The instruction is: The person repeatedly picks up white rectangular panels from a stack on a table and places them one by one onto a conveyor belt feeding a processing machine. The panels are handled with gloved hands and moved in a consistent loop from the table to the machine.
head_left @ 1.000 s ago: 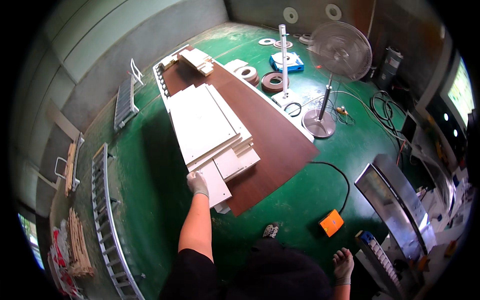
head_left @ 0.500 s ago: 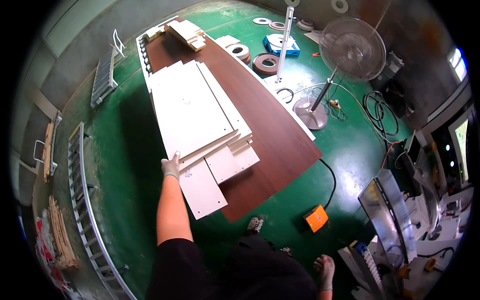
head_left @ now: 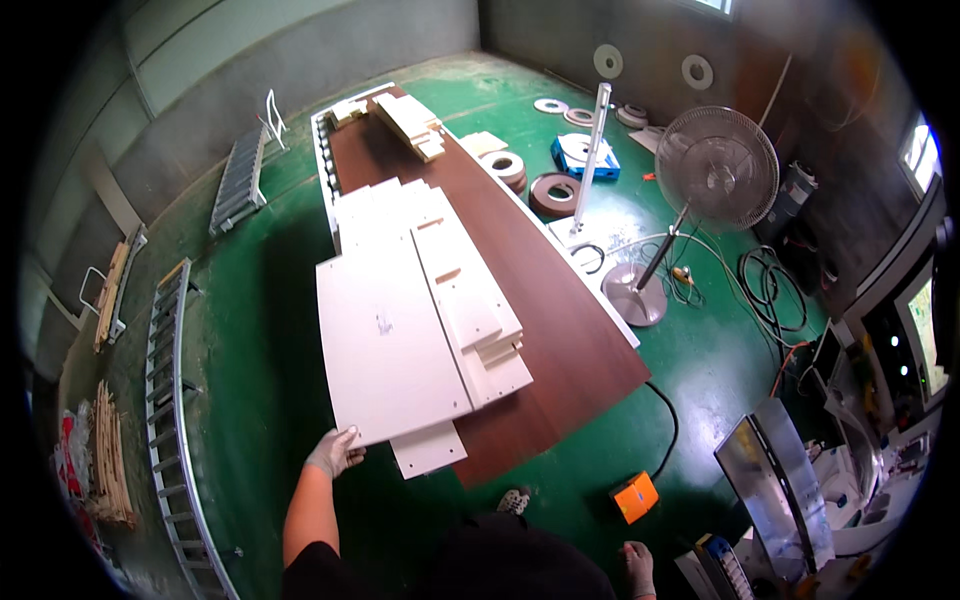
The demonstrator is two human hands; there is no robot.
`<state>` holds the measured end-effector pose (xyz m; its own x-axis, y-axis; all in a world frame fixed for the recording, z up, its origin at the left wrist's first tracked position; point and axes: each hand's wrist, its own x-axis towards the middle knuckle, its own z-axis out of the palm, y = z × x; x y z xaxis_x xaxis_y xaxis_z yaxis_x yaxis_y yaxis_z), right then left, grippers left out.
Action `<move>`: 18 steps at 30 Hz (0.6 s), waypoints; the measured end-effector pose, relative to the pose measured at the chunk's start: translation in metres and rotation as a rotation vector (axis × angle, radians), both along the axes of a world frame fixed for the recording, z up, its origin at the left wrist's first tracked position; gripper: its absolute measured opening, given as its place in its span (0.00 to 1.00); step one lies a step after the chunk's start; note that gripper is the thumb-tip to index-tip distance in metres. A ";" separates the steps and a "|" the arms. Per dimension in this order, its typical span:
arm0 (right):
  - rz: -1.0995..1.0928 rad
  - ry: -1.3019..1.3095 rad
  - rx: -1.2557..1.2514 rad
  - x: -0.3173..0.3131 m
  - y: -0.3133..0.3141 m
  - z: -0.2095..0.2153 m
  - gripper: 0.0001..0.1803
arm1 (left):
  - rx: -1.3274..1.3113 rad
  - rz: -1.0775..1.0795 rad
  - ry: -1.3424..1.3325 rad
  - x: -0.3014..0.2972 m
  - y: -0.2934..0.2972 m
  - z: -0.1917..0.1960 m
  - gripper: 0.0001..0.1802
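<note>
Gloves cover both of my hands. My left hand (head_left: 335, 452) sits at the near left corner of the large white panel (head_left: 385, 340), fingers curled on its edge; the grip there looks closed on the corner, though I cannot tell how firmly. That panel lies flat on top of a stack of white boards on the long brown desk (head_left: 560, 330), overhanging the desk's near left edge. Just beside my hand, a smaller white board (head_left: 428, 449) pokes out from under the panel toward me. To the right of the panel lie narrower white pieces (head_left: 470, 300), stepped one upon another. At the far end of the desk sits another small pile of pale boards (head_left: 410, 118).

My right hand (head_left: 637, 566) hangs low at my side, well apart from the desk, fingers loosely apart and holding nothing.

On the green floor (head_left: 260, 330) I see an orange box (head_left: 636, 496) near my feet, a standing fan (head_left: 700, 190) to the right of the desk, rolls of tape (head_left: 553, 192) beyond it, and ladder-like metal frames (head_left: 165, 380) off to the left.
</note>
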<state>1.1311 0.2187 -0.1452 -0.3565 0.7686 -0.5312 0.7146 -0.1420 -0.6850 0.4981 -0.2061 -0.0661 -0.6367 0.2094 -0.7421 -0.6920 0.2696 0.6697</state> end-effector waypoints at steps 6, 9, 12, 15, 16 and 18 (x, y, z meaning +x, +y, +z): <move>0.381 0.315 0.165 -0.079 0.046 -0.029 0.21 | -0.157 0.144 0.088 0.034 0.034 0.014 0.31; 0.429 0.334 -0.067 -0.175 0.049 0.044 0.23 | -0.013 0.137 0.100 0.063 0.052 0.025 0.31; 0.354 0.484 -0.457 -0.257 0.032 0.094 0.29 | 0.158 0.062 0.084 0.104 0.098 0.040 0.32; 0.215 0.653 -0.717 -0.325 -0.003 0.116 0.34 | 0.332 -0.076 0.121 0.155 0.154 0.048 0.31; 0.180 0.702 -0.774 -0.344 -0.012 0.116 0.35 | 0.393 -0.078 0.108 0.173 0.170 0.045 0.30; 0.180 0.903 -1.018 -0.377 -0.014 0.105 0.35 | 0.480 -0.177 0.102 0.206 0.199 0.029 0.27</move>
<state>0.7542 0.2046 -0.0402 -0.9289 0.0888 -0.3596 0.1422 -0.8110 -0.5675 0.7036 -0.0075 -0.0367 -0.6247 0.6223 -0.4718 -0.5883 0.0224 0.8084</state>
